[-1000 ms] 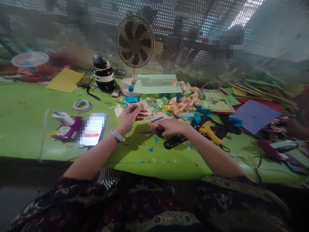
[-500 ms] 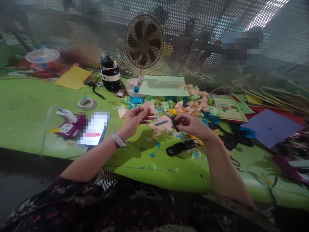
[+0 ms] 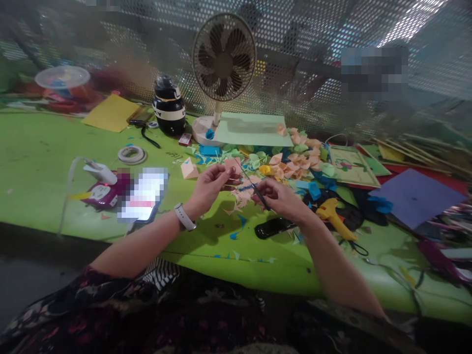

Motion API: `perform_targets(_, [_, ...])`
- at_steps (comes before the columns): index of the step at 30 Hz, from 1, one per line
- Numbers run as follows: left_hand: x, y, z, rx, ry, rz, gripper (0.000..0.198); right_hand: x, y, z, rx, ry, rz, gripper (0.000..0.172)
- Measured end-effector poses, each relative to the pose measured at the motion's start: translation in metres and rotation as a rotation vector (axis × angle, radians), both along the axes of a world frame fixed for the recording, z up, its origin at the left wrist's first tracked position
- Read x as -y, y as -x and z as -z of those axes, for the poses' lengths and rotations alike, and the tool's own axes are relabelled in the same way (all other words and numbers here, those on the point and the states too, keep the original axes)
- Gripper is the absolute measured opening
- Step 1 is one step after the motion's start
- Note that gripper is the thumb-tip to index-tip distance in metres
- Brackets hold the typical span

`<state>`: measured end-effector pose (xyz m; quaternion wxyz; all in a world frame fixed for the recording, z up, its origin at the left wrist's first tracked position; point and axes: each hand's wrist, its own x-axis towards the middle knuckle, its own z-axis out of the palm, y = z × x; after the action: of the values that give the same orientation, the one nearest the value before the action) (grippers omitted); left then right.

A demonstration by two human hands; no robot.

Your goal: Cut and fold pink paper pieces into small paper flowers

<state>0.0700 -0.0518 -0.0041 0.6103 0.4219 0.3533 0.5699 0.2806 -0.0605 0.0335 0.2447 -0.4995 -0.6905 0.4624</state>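
Pinched in my left hand [image 3: 213, 186] is a small square of peach paper [image 3: 232, 164], held up above the table. My right hand [image 3: 275, 196] is closed on a pair of dark-handled scissors [image 3: 261, 196]. Their blades point up and left, right beside the paper's edge; whether they touch it I cannot tell. Peach paper scraps [image 3: 243, 198] and something blue and narrow lie beneath the hands. A black stapler-like object [image 3: 273, 228] lies below my right hand. Left of my left hand stands a folded peach piece [image 3: 189, 169].
A fan [image 3: 223, 64] stands at the back beside a black jar [image 3: 168, 110]. Paper petals [image 3: 300, 164] are heaped behind my right hand. A yellow glue gun [image 3: 336, 219] lies right of my wrist. Left are a phone [image 3: 145, 194], a tape roll [image 3: 132, 155] and a purple power strip [image 3: 105, 191].
My right hand has moved left with the scissors, bringing the blades close to the paper. The glue gun behind my right wrist has come into fuller view.
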Motion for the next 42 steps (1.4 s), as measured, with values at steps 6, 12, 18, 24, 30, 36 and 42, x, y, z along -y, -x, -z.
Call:
perform_targets(6, [0.0038,-0.0005,-0.0014,-0.018,0.0,0.101,0.036,-0.0014,-0.0008,0.0035,0.016,-0.008,-0.014,0.041])
perform_targets(12, [0.0046,0.0021,-0.0023,-0.02,0.027,0.158,0.037,-0.0024,-0.0042,0.0048,-0.035,0.039,-0.046,0.042])
perform_targets(18, [0.0038,0.0025,-0.0024,-0.013,0.036,0.169,0.037,-0.0034,-0.0047,0.003,-0.056,0.059,-0.076,0.045])
perform_targets(24, [0.0038,0.0021,-0.0019,-0.03,0.036,0.167,0.034,-0.0027,-0.004,0.0009,-0.038,0.06,-0.081,0.043])
perform_targets(30, [0.0046,0.0011,-0.0026,-0.031,0.041,0.149,0.03,-0.0024,-0.0048,0.0,-0.01,0.054,-0.079,0.043])
perform_targets(36, [0.0045,0.0007,-0.0021,-0.014,0.044,0.15,0.03,-0.0012,-0.0035,-0.0018,0.002,0.022,-0.065,0.043])
perform_targets(42, [0.004,0.0012,-0.0009,0.004,0.059,0.15,0.034,-0.0016,-0.0036,0.0,-0.019,0.018,-0.06,0.044])
